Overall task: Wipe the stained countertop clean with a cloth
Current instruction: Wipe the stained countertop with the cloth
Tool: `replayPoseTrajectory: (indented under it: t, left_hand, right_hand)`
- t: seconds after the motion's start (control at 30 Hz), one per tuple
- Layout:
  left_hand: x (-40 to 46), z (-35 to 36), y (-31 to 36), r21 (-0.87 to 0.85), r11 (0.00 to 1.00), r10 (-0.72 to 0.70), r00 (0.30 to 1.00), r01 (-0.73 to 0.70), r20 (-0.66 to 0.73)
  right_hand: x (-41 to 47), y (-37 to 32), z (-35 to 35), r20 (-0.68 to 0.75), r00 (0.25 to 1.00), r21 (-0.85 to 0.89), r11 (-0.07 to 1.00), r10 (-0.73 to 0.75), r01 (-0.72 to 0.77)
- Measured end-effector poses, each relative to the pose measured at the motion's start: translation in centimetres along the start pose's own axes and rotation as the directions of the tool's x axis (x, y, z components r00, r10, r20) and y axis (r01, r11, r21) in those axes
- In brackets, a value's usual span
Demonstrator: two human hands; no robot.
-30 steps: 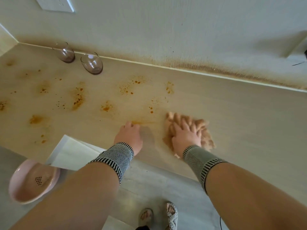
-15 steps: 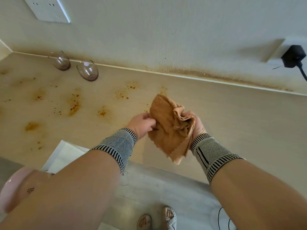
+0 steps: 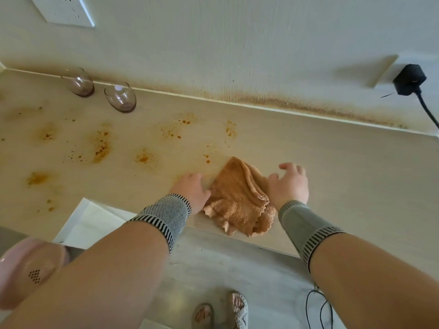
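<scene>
While half a second earlier the cloth was held up between both hands, it was now laid back on the tabletop, at the near edge, roughly midway along it. Refolding looked finished, so a fresh face was probably ready for wiping. The left hand was placed against the cloth's left side, fingers hidden, so whether it pinched the fabric could not be told. The right hand was seen just right of the cloth, fingers spread and relaxed, nothing gripped. The cloth was tan terry, folded in layers, scalloped hem bunched toward the near edge. Orange-brown stains were left across the left half, uncleaned; two glasses stood by the far edge.
</scene>
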State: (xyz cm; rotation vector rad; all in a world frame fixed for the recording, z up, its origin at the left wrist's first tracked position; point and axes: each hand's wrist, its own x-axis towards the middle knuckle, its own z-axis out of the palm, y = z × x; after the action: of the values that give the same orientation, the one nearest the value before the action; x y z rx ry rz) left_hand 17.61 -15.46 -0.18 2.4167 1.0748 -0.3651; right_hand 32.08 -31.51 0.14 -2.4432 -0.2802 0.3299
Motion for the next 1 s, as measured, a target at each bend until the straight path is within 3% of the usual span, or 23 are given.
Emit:
replayPoseTrajectory:
  t: [0.07, 0.13, 0.23, 0.37, 0.43, 0.5, 0.57, 0.63, 0.7, 0.77, 0.87, 0.93, 1.0]
  left_hand:
    - [0.0, 0.9, -1.1, 0.123, 0.992, -0.008, 1.000, 0.008, 0.004]
    - [-0.1, 1.5, -1.9, 0.207, 0.978, -0.042, 0.998, 0.034, 0.037]
    - [-0.3, 1.9, -2.7, 0.291, 0.954, -0.103, 0.991, 0.075, 0.085]
    - [0.4, 1.4, -3.6, 0.306, 0.951, -0.093, 0.987, 0.048, 0.135]
    - [0.5, 1.1, -3.6, 0.323, 0.946, -0.091, 0.981, 0.032, 0.170]
    - [0.5, 1.1, -3.6, 0.332, 0.943, -0.095, 0.977, 0.027, 0.191]
    - [0.6, 1.3, -3.9, 0.337, 0.941, -0.087, 0.978, 0.018, 0.190]
    - [0.6, 1.6, -4.1, 0.337, 0.941, -0.081, 0.979, 0.014, 0.186]
    - [0.7, 1.5, -4.0, 0.348, 0.938, -0.079, 0.980, 0.011, 0.182]
    - [0.7, 1.4, -3.8, 0.355, 0.935, -0.074, 0.981, 0.005, 0.180]
    - [0.8, 1.3, -3.8, 0.319, 0.948, -0.070, 0.983, 0.013, 0.169]
    - [0.8, 1.3, -3.8, 0.313, 0.950, -0.075, 0.982, 0.017, 0.175]
    - [0.8, 1.2, -3.6, 0.316, 0.948, -0.093, 0.977, 0.028, 0.193]
  right_hand:
    - [-1.4, -0.4, 1.6, 0.201, 0.937, -0.267, 0.905, -0.285, 0.332]
    - [-2.3, -0.4, 3.7, 0.385, 0.851, -0.373, 0.783, -0.358, 0.498]
    - [-3.3, -0.7, 6.4, 0.512, 0.816, -0.378, 0.782, -0.270, 0.496]
    - [-3.4, 0.2, 6.5, 0.572, 0.750, -0.393, 0.691, -0.332, 0.606]
    - [-2.4, 1.5, 5.1, 0.454, 0.841, -0.464, 0.727, -0.295, 0.506]
    - [-1.2, 2.6, 3.8, 0.281, 0.944, -0.562, 0.769, -0.171, 0.306]
    - [-0.4, 2.6, 3.3, 0.218, 0.975, -0.578, 0.799, -0.045, 0.166]
    - [-0.2, 1.5, 4.2, 0.240, 0.971, -0.547, 0.829, 0.021, 0.117]
    - [-0.4, -0.3, 5.8, 0.312, 0.950, -0.537, 0.821, -0.020, 0.194]
    - [-1.3, -2.2, 7.5, 0.445, 0.883, -0.511, 0.768, -0.146, 0.385]
    - [-3.8, -3.3, 8.8, 0.647, 0.692, -0.382, 0.650, -0.319, 0.657]
    - [-4.4, -2.3, 8.1, 0.697, 0.600, -0.320, 0.579, -0.392, 0.750]
    - [-3.3, -0.6, 6.4, 0.648, 0.654, -0.309, 0.650, -0.390, 0.694]
